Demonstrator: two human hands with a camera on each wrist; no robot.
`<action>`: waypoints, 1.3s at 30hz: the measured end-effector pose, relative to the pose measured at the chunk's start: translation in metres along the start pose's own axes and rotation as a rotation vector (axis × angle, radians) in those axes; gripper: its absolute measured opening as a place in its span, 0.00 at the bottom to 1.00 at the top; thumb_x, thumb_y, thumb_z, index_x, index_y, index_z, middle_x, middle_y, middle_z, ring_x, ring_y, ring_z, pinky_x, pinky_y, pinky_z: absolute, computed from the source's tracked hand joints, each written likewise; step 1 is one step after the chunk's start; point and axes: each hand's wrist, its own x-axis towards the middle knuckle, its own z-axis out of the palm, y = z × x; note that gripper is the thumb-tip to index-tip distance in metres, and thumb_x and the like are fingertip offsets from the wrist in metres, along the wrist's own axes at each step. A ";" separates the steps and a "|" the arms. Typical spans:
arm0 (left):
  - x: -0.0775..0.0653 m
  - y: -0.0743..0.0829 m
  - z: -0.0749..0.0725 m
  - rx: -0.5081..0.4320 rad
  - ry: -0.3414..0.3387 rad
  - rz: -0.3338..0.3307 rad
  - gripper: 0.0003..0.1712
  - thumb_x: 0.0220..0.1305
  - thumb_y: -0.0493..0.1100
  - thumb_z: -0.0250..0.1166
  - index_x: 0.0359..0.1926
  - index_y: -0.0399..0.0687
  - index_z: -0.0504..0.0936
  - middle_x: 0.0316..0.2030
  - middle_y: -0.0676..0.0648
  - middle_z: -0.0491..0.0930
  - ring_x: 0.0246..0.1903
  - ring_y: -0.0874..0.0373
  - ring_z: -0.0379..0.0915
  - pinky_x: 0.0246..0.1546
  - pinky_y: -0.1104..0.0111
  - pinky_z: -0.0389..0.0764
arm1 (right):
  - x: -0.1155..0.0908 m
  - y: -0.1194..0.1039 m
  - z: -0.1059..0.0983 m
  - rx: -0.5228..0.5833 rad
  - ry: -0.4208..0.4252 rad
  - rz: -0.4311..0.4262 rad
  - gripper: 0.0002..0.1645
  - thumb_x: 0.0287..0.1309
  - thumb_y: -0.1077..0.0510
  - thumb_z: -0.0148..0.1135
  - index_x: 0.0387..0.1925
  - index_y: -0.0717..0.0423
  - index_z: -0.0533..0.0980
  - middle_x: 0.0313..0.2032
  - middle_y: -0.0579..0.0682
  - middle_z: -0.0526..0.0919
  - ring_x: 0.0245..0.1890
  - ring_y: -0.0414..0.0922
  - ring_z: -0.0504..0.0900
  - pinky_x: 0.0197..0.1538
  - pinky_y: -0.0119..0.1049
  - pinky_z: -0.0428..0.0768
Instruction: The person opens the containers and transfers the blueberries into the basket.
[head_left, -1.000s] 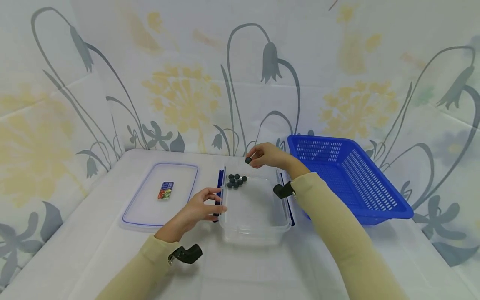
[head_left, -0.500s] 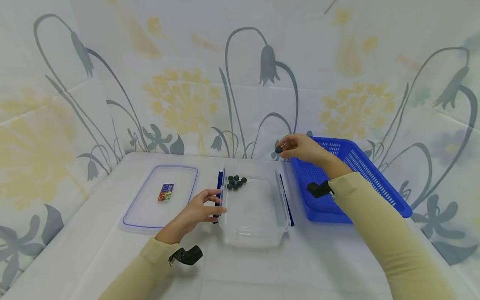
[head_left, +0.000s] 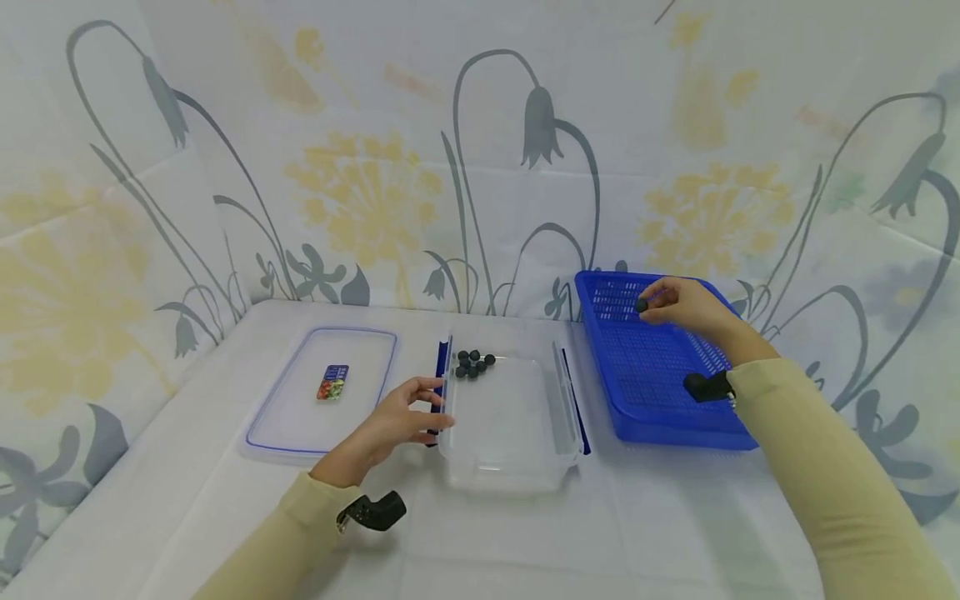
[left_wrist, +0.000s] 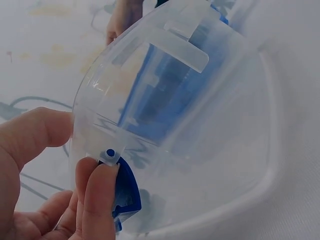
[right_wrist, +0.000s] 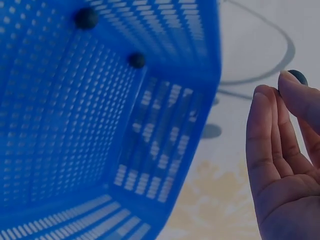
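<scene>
My right hand [head_left: 693, 312] pinches a small dark round ball [head_left: 641, 305] between thumb and fingertips, above the blue mesh basket [head_left: 626, 408]. Two similar dark balls [right_wrist: 86, 18] lie inside that basket in the right wrist view. On the table my left hand [head_left: 390, 423] holds the left wall of a clear plastic container [head_left: 506, 429], thumb over the rim. The left wrist view shows fingers against its blue side latch [left_wrist: 129, 190]. Several dark balls [head_left: 472, 372] sit clustered in the container's far left corner.
Left of the container, a clear lid [head_left: 288, 421] with a blue seal lies flat, a colourful label [head_left: 332, 382] on it. A white cloth [head_left: 480, 550] covers the table. Flower-printed fabric [head_left: 360, 208] hangs behind. The container's right latch [head_left: 576, 408] hangs down near the basket.
My right hand has carried the dark ball rightward from above the container's far edge to over the blue basket. My left hand stays at the container's wall.
</scene>
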 end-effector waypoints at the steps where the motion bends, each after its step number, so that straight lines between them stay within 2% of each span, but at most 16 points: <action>1: -0.001 0.000 0.000 0.002 -0.001 -0.002 0.36 0.52 0.35 0.70 0.61 0.42 0.66 0.44 0.43 0.69 0.36 0.53 0.74 0.39 0.60 0.81 | -0.001 0.005 -0.002 -0.003 0.003 0.008 0.22 0.59 0.59 0.61 0.52 0.65 0.68 0.39 0.58 0.77 0.38 0.47 0.79 0.48 0.48 0.74; 4: -0.005 0.000 0.000 0.006 0.000 -0.006 0.35 0.52 0.35 0.70 0.61 0.41 0.67 0.44 0.43 0.69 0.36 0.53 0.73 0.38 0.60 0.81 | -0.001 0.017 -0.005 -0.004 0.013 0.025 0.22 0.59 0.60 0.61 0.52 0.66 0.67 0.39 0.58 0.78 0.38 0.47 0.80 0.48 0.48 0.75; 11: -0.015 -0.001 -0.001 0.017 -0.012 -0.013 0.35 0.53 0.35 0.69 0.61 0.41 0.66 0.45 0.43 0.69 0.36 0.53 0.73 0.38 0.60 0.81 | -0.001 0.036 -0.003 0.084 -0.012 0.052 0.22 0.58 0.65 0.60 0.51 0.73 0.66 0.38 0.57 0.79 0.32 0.38 0.79 0.42 0.37 0.79; 15: -0.024 -0.001 0.000 0.027 -0.016 -0.011 0.35 0.52 0.34 0.69 0.61 0.41 0.66 0.44 0.43 0.69 0.36 0.53 0.73 0.38 0.60 0.81 | -0.001 0.047 0.000 0.117 -0.042 0.064 0.22 0.58 0.66 0.60 0.51 0.74 0.65 0.37 0.57 0.79 0.32 0.38 0.79 0.41 0.35 0.79; 23: -0.035 -0.002 0.001 0.039 -0.025 -0.002 0.35 0.52 0.34 0.70 0.61 0.41 0.66 0.43 0.44 0.69 0.33 0.54 0.74 0.36 0.61 0.82 | 0.001 0.058 0.003 0.145 -0.072 0.070 0.21 0.57 0.67 0.59 0.49 0.76 0.65 0.35 0.56 0.79 0.34 0.43 0.80 0.39 0.34 0.79; 27: -0.035 -0.003 0.001 0.029 -0.028 0.005 0.35 0.52 0.35 0.70 0.61 0.41 0.66 0.43 0.43 0.69 0.34 0.54 0.73 0.36 0.60 0.81 | 0.001 0.062 0.002 0.126 -0.089 0.070 0.21 0.59 0.69 0.56 0.51 0.78 0.64 0.37 0.57 0.80 0.37 0.47 0.80 0.41 0.36 0.80; 31: -0.034 -0.005 0.001 0.019 -0.037 -0.001 0.35 0.53 0.35 0.69 0.61 0.41 0.65 0.43 0.43 0.69 0.34 0.54 0.74 0.36 0.60 0.82 | -0.003 0.060 -0.001 0.100 -0.076 0.092 0.21 0.60 0.67 0.56 0.52 0.77 0.64 0.39 0.61 0.79 0.37 0.46 0.80 0.43 0.38 0.80; 34: -0.033 -0.005 0.000 0.019 -0.042 -0.001 0.35 0.53 0.36 0.69 0.61 0.41 0.65 0.44 0.43 0.69 0.33 0.54 0.75 0.36 0.60 0.82 | -0.005 0.051 -0.003 0.106 -0.040 0.104 0.25 0.61 0.62 0.58 0.53 0.76 0.64 0.43 0.63 0.77 0.35 0.42 0.80 0.41 0.35 0.80; 39: -0.030 -0.004 0.002 0.021 -0.051 0.008 0.35 0.53 0.36 0.69 0.61 0.41 0.65 0.44 0.43 0.69 0.32 0.54 0.75 0.36 0.60 0.82 | -0.006 0.034 -0.007 0.196 0.020 0.091 0.26 0.61 0.60 0.58 0.53 0.77 0.63 0.41 0.57 0.78 0.31 0.36 0.79 0.40 0.31 0.80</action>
